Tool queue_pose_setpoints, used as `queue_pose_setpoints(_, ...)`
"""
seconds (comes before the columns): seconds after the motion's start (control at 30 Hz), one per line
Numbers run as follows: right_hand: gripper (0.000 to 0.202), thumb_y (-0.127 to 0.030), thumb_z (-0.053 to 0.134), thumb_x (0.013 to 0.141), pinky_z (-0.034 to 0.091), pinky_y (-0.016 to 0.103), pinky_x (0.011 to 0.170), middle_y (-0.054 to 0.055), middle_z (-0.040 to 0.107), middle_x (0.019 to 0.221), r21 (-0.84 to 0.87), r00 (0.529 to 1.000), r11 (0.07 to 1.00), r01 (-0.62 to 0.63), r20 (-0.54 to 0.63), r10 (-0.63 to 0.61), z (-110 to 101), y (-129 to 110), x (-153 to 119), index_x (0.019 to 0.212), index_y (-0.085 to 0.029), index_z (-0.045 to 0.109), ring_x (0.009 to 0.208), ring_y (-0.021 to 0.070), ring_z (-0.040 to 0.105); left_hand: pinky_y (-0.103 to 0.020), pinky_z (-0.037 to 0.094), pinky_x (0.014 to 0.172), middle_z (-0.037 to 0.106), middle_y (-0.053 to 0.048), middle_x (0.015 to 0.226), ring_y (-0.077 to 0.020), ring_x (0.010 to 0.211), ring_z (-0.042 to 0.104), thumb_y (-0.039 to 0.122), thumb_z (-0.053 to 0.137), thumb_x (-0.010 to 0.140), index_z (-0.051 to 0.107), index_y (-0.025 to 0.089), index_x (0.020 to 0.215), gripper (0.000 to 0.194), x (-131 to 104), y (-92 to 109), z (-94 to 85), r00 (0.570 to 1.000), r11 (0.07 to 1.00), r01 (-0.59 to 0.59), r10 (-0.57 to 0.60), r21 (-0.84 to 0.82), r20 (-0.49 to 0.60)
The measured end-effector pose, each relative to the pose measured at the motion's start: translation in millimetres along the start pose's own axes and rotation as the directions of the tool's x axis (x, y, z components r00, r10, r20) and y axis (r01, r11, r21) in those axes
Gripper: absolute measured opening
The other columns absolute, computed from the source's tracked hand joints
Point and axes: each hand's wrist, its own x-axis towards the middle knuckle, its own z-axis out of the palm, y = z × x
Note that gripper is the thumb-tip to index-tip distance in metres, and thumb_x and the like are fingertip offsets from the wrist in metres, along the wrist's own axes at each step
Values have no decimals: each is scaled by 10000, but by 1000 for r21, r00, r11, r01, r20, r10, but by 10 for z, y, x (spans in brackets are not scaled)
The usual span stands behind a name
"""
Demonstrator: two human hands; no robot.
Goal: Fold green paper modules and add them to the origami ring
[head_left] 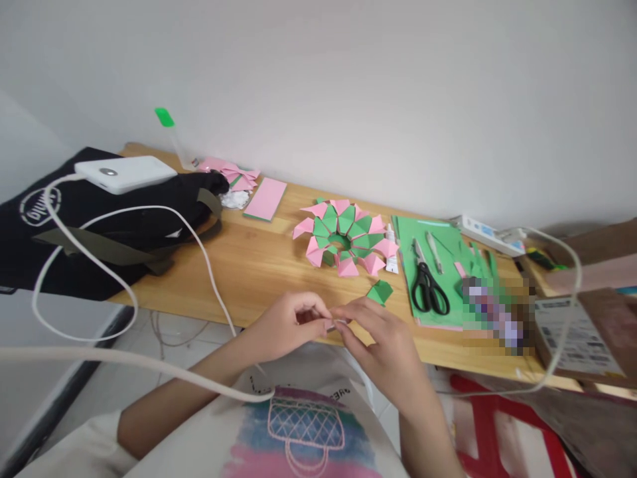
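My left hand (pixel 296 322) and my right hand (pixel 383 342) meet at the table's front edge, thumbs and fingertips pinched together. Between them is a small pale piece of folded paper (pixel 338 326), mostly hidden by the fingers. Just beyond my right hand lies a folded green paper piece (pixel 380 292). Farther back sits a ring of folded pink and green paper units (pixel 365 229), with a hole in its middle. A white glue tube (pixel 391 251) lies against the ring's right side.
Black-handled scissors (pixel 428 287) and a craft knife (pixel 434 252) rest on green paper sheets (pixel 405 232) at right. A pink paper stack (pixel 267 198) lies back left. A black bag (pixel 99 226) bears a white power bank (pixel 127 172) with a looping cable (pixel 206 259).
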Motion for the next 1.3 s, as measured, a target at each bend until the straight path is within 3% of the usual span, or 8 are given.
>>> queue_pose_setpoints(0.17, 157, -147, 557, 899, 544, 289, 641, 45, 698, 824, -49, 1000, 999, 19, -11, -20, -6, -13, -4, 968, -202, 687, 741, 179, 667, -220, 433, 568, 632, 3, 617, -113, 582, 567, 241, 628, 786, 660, 152, 709, 122, -17, -14, -6, 1000, 1000, -22, 22, -3, -15)
queue_pose_setpoints(0.43, 187, -171, 524, 912, 517, 294, 660, 64, 672, 824, -176, 996, 984, -7, 85, 23, -22, -56, 3, 956, -194, 704, 757, 186, 646, -242, 499, 671, 739, -20, 766, -152, 698, 639, 233, 591, 825, 729, 198, 781, 148, -48, 21, -36, 974, 937, -189, 217, 294, -66)
queue_pose_setpoints(0.57, 144, -160, 583, 883, 501, 301, 646, 55, 679, 797, -235, 998, 972, -10, 55, 23, -8, -53, 1, 889, -192, 723, 732, 189, 647, -246, 506, 672, 732, -8, 719, -145, 653, 631, 247, 589, 829, 731, 205, 764, 161, -45, 61, -29, 971, 917, -192, 229, 350, -65)
queue_pose_setpoints(0.7, 129, -177, 609, 880, 492, 302, 643, 60, 692, 824, -274, 1000, 962, 10, -3, -11, 4, -46, 6, 849, -189, 734, 722, 183, 642, -239, 506, 618, 728, -10, 702, -148, 634, 637, 247, 597, 812, 715, 195, 743, 146, -40, 68, -17, 979, 938, -139, 178, 319, -97)
queue_pose_setpoints(0.83, 120, -180, 616, 880, 484, 292, 657, 49, 696, 847, -273, 1000, 962, 29, 10, -27, -2, -51, 14, 832, -203, 724, 743, 172, 641, -254, 545, 619, 754, -31, 785, -165, 664, 680, 303, 626, 798, 702, 180, 856, 156, -37, 27, -17, 986, 974, -87, 115, 211, -121)
queue_pose_setpoints(1.03, 124, -160, 588, 892, 499, 284, 703, 45, 702, 845, -166, 994, 986, -13, 102, 31, -19, -59, 17, 863, -191, 705, 787, 171, 654, -300, 599, 695, 775, -57, 867, -194, 724, 730, 309, 618, 786, 688, 166, 918, 207, -40, -10, -38, 997, 992, -68, 73, 111, -38)
queue_pose_setpoints(1.3, 126, -172, 587, 892, 532, 306, 711, 70, 723, 865, -99, 998, 993, -64, 24, 66, 27, -29, -28, 901, -165, 712, 788, 191, 679, -308, 604, 734, 778, -48, 876, -188, 745, 739, 265, 646, 783, 685, 160, 936, 189, -23, 12, -38, 998, 998, -56, 55, -24, -28)
